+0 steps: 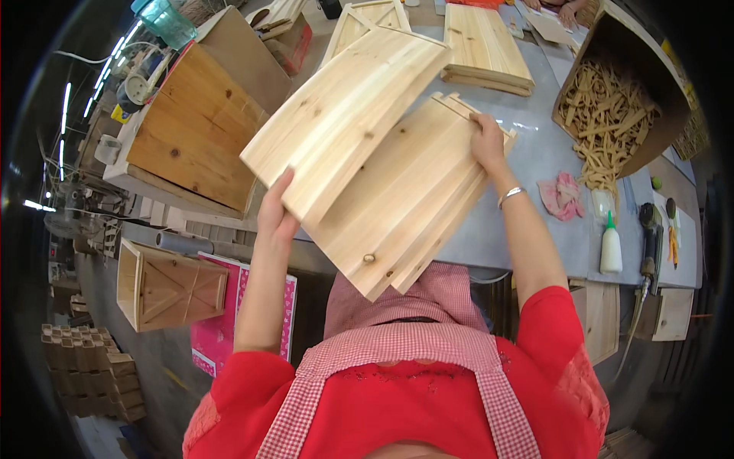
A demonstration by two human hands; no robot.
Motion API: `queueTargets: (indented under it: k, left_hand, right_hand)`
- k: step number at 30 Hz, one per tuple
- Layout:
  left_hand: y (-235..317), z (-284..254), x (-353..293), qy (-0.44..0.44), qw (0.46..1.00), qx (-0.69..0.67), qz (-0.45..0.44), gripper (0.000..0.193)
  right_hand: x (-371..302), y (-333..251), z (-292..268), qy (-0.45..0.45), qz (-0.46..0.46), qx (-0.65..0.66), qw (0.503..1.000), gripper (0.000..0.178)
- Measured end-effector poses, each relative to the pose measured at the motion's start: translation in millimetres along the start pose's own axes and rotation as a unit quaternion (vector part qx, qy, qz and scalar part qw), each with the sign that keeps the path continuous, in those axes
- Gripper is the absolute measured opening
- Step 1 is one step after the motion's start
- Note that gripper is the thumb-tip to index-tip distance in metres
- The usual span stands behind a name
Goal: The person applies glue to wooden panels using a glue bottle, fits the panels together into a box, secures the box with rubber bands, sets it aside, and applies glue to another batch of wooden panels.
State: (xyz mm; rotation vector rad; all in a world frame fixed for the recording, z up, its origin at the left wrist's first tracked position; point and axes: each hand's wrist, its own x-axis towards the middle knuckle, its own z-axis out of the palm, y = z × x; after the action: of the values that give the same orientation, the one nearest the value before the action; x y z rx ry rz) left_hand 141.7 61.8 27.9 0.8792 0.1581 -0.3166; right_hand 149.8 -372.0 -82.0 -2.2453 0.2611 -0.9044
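My left hand grips the lower left corner of a pale wooden panel, its thumb lying on the top face. That panel is tilted and overlaps a second set of wooden panels, stacked slightly out of line. Around the upper right edge of this stack my right hand is closed, a bracelet on its wrist. The stack reaches over the table's front edge toward my checked apron. Knots and narrow edge strips show on the wood. The panels hide some of my left fingers.
On the grey table stand a panel stack, a box of thin wood strips, a pink cloth, a white glue bottle and a black-handled tool. Wooden crates stand at left. Another person's hands show far right.
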Motion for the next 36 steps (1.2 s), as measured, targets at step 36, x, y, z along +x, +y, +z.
queueTargets:
  k: [36]
  left_hand:
    - [32.9, 21.2, 79.8, -0.043, 0.505, 0.765, 0.397, 0.048]
  right_hand:
    - [-9.4, -96.0, 6.7, -0.104, -0.056, -0.077, 0.990, 0.037]
